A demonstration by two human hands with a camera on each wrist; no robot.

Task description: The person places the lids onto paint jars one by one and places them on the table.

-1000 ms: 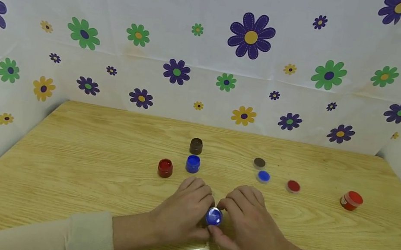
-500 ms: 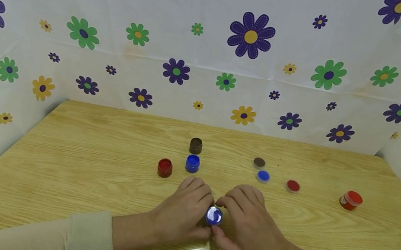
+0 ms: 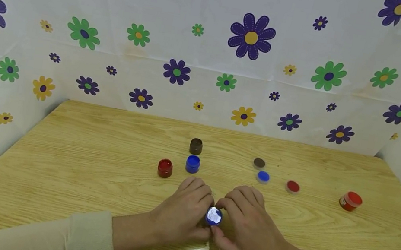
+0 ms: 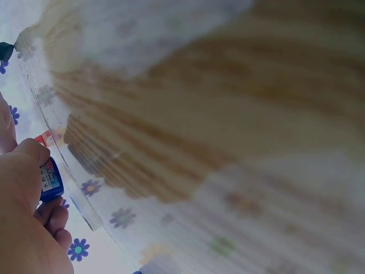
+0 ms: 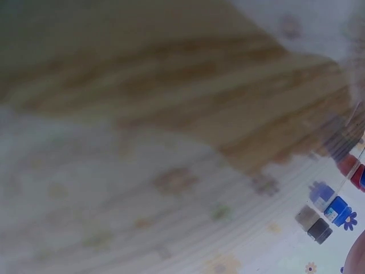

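Observation:
A small blue jar [image 3: 214, 216] with a shiny top stands between the two hands near the front of the table. The left hand [image 3: 185, 210] grips it from the left side, fingers curled round it. From the right, the right hand [image 3: 251, 227] pinches it with thumb in front and index finger behind. The left wrist view shows the jar's labelled side [image 4: 51, 180] between the thumb and fingers of the left hand [image 4: 25, 200]. Only a sliver of the right hand [image 5: 357, 257] shows in the right wrist view.
Beyond the hands stand open jars of dark red [image 3: 165, 168], blue [image 3: 192, 164] and brown [image 3: 195, 146]. Brown [image 3: 259, 163], blue [image 3: 263, 177] and red [image 3: 293, 186] lids lie right of them. A red jar with its lid on [image 3: 351, 201] is far right, before a flowered cloth [image 3: 212, 52].
The glare on the top of the held jar has changed shape. Both hands keep nearly the same place and hold.

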